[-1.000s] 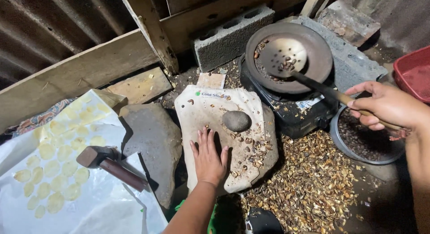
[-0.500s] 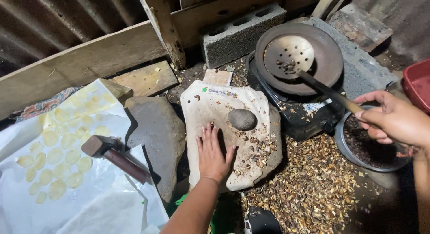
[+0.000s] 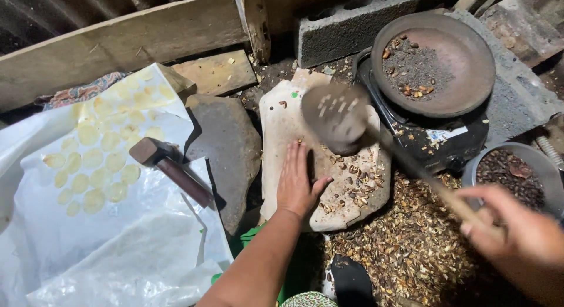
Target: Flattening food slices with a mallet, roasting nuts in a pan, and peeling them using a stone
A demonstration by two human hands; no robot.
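While both hands work over the stone, parts read as follows.
Left hand (image 3: pixel 298 183): flat, fingers spread, pressing the pale rough stone slab (image 3: pixel 282 131).
Right hand (image 3: pixel 520 230): grip closed on the wooden handle of a round perforated ladle (image 3: pixel 336 116), blurred above the slab.
Pan (image 3: pixel 464 48): round, dark metal, on a black burner.
Floor: cracked husks (image 3: pixel 411 248).

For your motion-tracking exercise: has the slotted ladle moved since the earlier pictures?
Yes. The slotted ladle has swung left off the round pan and now hangs over the flat stone slab.
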